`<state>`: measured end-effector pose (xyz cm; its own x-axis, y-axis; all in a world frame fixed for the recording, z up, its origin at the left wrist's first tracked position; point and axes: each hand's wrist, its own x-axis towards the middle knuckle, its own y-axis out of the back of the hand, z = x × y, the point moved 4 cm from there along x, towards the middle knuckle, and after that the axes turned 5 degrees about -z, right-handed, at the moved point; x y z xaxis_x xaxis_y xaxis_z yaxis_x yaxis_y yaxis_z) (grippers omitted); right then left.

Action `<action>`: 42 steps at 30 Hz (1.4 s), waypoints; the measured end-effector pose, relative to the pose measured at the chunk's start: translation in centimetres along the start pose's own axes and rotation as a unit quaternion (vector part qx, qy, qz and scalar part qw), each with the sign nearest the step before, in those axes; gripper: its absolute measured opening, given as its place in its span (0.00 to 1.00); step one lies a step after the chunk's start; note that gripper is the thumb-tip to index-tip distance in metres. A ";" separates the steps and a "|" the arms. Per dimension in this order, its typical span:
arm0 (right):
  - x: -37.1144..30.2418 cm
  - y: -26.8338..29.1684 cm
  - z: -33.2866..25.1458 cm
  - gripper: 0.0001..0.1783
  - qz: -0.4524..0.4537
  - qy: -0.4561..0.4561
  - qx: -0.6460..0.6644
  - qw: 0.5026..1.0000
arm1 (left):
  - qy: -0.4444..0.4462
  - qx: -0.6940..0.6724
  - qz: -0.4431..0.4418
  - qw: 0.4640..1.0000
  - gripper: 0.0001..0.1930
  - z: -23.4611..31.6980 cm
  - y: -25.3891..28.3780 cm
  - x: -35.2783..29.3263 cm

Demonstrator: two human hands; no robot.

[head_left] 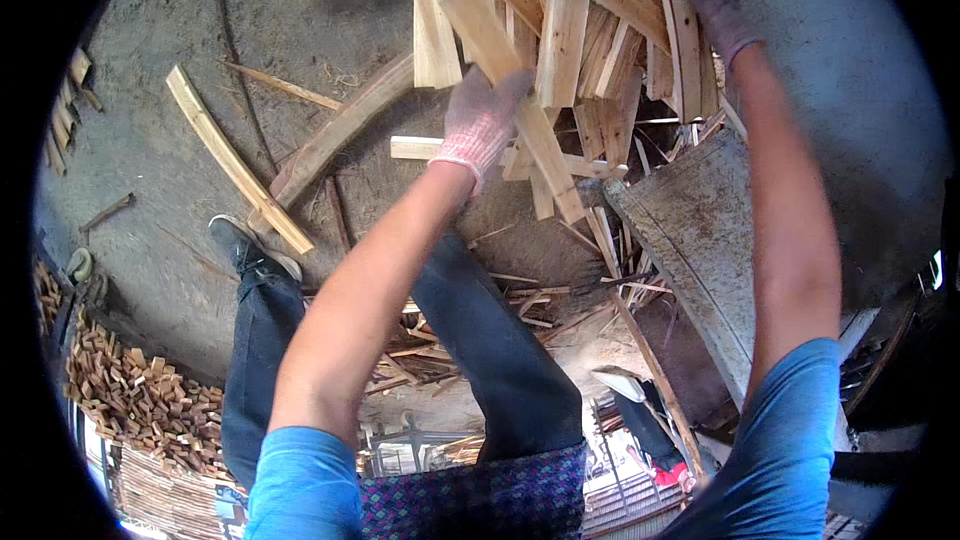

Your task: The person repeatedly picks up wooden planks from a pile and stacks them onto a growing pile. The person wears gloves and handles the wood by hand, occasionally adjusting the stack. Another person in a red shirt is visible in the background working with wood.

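Observation:
In a pinkish-white knitted glove with a grey palm, my left hand (484, 120) is closed around a pale wooden slat (545, 155). The slat slants across the front of a heap of loose wooden boards (565, 35) and is slightly blurred at its upper end. At the heap's right side, my gloved right hand (712, 12) reaches along the outer edge of a long, slightly curved board (678, 35) and touches it near the top. Its fingers are dark and blurred, so I cannot make out their grip. Below my left hand, another slat (412, 147) lies crosswise.
Single slats (235, 155) and a thicker curved timber (345, 130) lie on the dirty floor to the left. A worn metal plate (690, 230) slopes by my right arm. Wood scraps (420, 355) litter the ground between my legs. Small blocks (150, 400) are piled lower left.

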<state>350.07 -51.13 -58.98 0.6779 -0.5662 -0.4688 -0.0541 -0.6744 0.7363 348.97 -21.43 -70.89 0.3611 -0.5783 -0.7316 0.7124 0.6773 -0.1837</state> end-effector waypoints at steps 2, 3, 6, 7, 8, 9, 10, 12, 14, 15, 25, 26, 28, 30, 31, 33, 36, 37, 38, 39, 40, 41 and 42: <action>-1.4 1.2 -0.2 0.58 0.021 -0.103 -0.016 0.994 | -0.033 0.178 0.025 0.983 0.24 4.4 0.9 0.5; -1.3 2.3 0.5 0.56 0.017 -0.105 -0.033 0.994 | -0.043 0.104 0.045 0.993 0.28 6.8 1.7 0.4; 2.4 3.0 5.0 0.51 -0.121 -0.067 -0.041 0.989 | -0.050 0.096 0.105 0.989 0.37 10.7 4.8 3.5; 2.8 3.3 5.4 0.50 -0.137 -0.026 -0.210 0.968 | -0.042 -0.135 0.102 0.985 0.33 11.5 4.7 3.5; 3.1 2.8 4.9 0.50 -0.129 -0.027 -0.212 0.968 | -0.033 -0.132 0.089 0.987 0.35 10.9 5.1 4.5; 3.0 2.0 4.0 0.51 -0.128 -0.035 -0.170 0.976 | -0.026 -0.131 0.080 0.988 0.38 9.3 5.8 6.1; 2.7 1.2 3.4 0.51 -0.129 -0.044 -0.132 0.982 | -0.016 -0.129 0.066 0.989 0.41 7.5 5.9 7.2; 1.6 0.3 2.8 0.52 -0.135 -0.067 -0.072 0.986 | -0.038 -0.257 -0.041 0.965 0.45 5.5 2.8 6.9; 0.2 -0.7 2.6 0.52 -0.141 -0.089 -0.022 0.986 | 0.014 -0.245 -0.068 0.967 0.46 4.1 0.5 5.1; -0.4 -1.5 2.1 0.53 -0.146 -0.098 -0.001 0.984 | -0.020 -0.211 -0.058 0.976 0.43 3.9 0.4 5.1; -8.0 -8.5 -1.5 0.46 -0.119 -0.186 0.089 0.971 | -0.120 0.030 -0.047 0.991 0.47 6.4 3.3 2.9; -8.3 -8.7 -0.8 0.46 -0.097 -0.177 0.043 0.978 | -0.156 0.034 -0.056 0.986 0.49 6.7 3.1 2.9; -8.6 -10.0 0.4 0.47 -0.061 -0.152 -0.047 0.985 | -0.129 0.038 -0.049 0.990 0.48 5.4 3.0 3.9; -9.7 -10.5 0.3 0.49 -0.012 -0.133 0.032 0.990 | -0.114 -0.007 -0.079 0.990 0.48 4.1 3.5 4.1; -10.6 -11.0 -0.1 0.49 0.014 -0.149 0.055 0.987 | -0.064 0.007 -0.070 0.995 0.41 2.3 4.7 5.4; -10.8 -11.1 -0.1 0.50 0.048 -0.165 0.091 0.981 | -0.054 -0.070 -0.112 0.990 0.38 1.7 4.4 5.5; -11.2 -11.1 0.0 0.53 0.037 -0.169 0.134 0.976 | 0.002 -0.144 -0.172 0.974 0.41 1.8 4.3 5.1; -11.3 -11.7 0.4 0.54 0.004 -0.248 0.167 0.954 | 0.034 -0.174 -0.176 0.968 0.40 2.2 4.1 4.6; -11.4 -12.3 -0.2 0.51 0.013 -0.216 0.148 0.965 | 0.058 -0.202 -0.181 0.961 0.39 2.8 3.8 4.3; -11.5 -13.8 -1.1 0.49 0.023 -0.180 0.132 0.974 | 0.059 -0.188 -0.189 0.962 0.37 2.8 3.9 3.8; -11.5 -14.5 -1.8 0.46 0.034 -0.144 0.116 0.982 | 0.006 -0.194 -0.195 0.961 0.36 2.1 3.7 4.5; -11.6 -14.7 -0.4 0.43 -0.045 -0.172 0.132 0.975 | 0.005 -0.221 -0.195 0.956 0.35 2.5 3.2 3.6; -12.2 -14.3 -0.7 0.41 -0.066 -0.186 0.194 0.961 | 0.003 -0.247 -0.189 0.951 0.33 3.4 3.1 2.3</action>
<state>343.06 -34.23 -63.47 0.3919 -0.5460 -0.7405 -0.3037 -0.8365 0.4560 354.08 -22.21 -70.96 0.1313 -0.8208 -0.5559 0.4213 0.5538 -0.7182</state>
